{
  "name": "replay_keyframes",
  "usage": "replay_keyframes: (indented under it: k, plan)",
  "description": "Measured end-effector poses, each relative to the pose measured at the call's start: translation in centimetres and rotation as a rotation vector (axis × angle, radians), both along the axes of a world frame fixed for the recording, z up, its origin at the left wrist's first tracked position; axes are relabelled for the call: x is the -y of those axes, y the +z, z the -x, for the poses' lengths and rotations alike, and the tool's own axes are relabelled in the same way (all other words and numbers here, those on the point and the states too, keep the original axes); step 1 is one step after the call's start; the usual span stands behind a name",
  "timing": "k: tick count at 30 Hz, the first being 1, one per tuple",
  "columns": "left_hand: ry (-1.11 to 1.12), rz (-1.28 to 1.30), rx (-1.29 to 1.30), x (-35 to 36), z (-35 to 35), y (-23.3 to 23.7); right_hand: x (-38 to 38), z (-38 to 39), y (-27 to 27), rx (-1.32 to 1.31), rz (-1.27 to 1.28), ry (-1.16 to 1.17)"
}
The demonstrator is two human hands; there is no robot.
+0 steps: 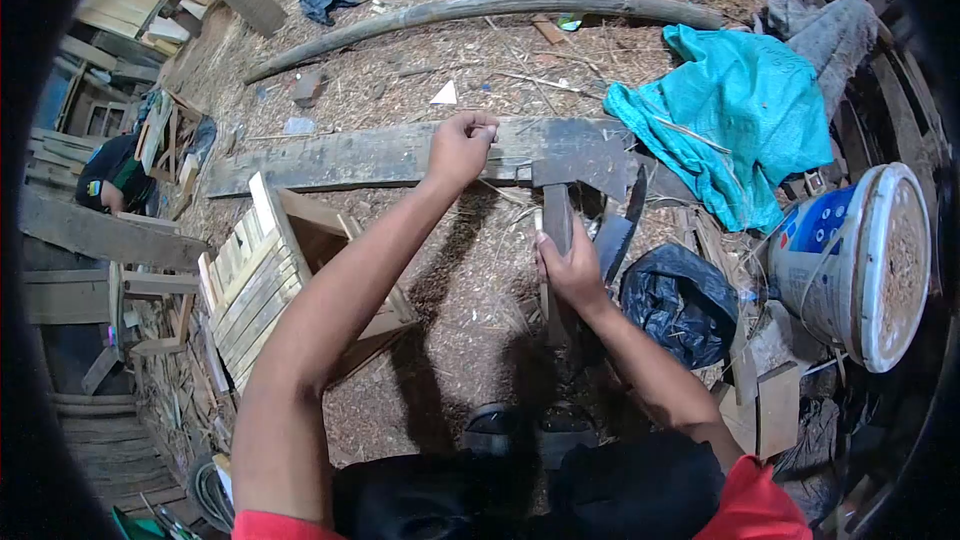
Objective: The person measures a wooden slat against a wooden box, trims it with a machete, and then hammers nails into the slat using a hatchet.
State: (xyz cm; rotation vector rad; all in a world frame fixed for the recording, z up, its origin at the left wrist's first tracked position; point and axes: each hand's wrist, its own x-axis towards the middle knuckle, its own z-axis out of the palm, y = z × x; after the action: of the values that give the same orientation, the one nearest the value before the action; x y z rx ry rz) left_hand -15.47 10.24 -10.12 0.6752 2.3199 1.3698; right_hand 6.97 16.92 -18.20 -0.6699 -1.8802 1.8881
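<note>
My left hand [463,148] is closed in a pinch above a long weathered plank [350,157]; whatever its fingertips hold is too small to make out. The fingers of my right hand [575,265] are wrapped round the wooden handle of a hatchet [585,168]. The hatchet's broad dark head lies over the right part of the plank, with its handle pointing down toward me. Just right of that handle is a saw blade [615,240], partly hidden by the hatchet and my hand.
A slatted wooden crate [255,285] stands at left. On the right are a black bag [680,305], a teal sack [735,120] and a white bucket [840,260]. A curved pole [480,8] lies beyond the plank. Another person [115,175] is at far left.
</note>
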Motion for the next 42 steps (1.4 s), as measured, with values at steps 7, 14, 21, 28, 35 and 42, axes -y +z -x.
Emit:
replay_keyframes:
  k: [7,14,21,28,35,42]
  plan:
    - [0.127,-0.323,0.309,-1.2,-2.5,-8.8,-0.3,-7.1,2.2,0.333,-0.169,-0.006]
    - [0.173,-0.187,-0.309,0.8,-3.1,-9.7,-0.2,-6.0,2.0,0.124,-0.533,-0.058]
    - [0.231,-0.26,-0.195,1.7,-2.4,-10.3,-1.9,1.4,5.4,0.267,-0.583,0.112]
    - [0.2,-0.335,-0.341,2.0,-2.2,-11.7,-2.2,6.4,6.4,0.288,-0.779,0.174]
    - [0.189,-0.383,-0.351,2.2,-2.0,-12.5,-1.7,7.1,6.6,0.42,-0.815,0.252]
    - [0.186,-0.267,-0.386,2.2,-2.0,-12.2,-1.9,6.8,4.9,0.334,-0.92,0.29]
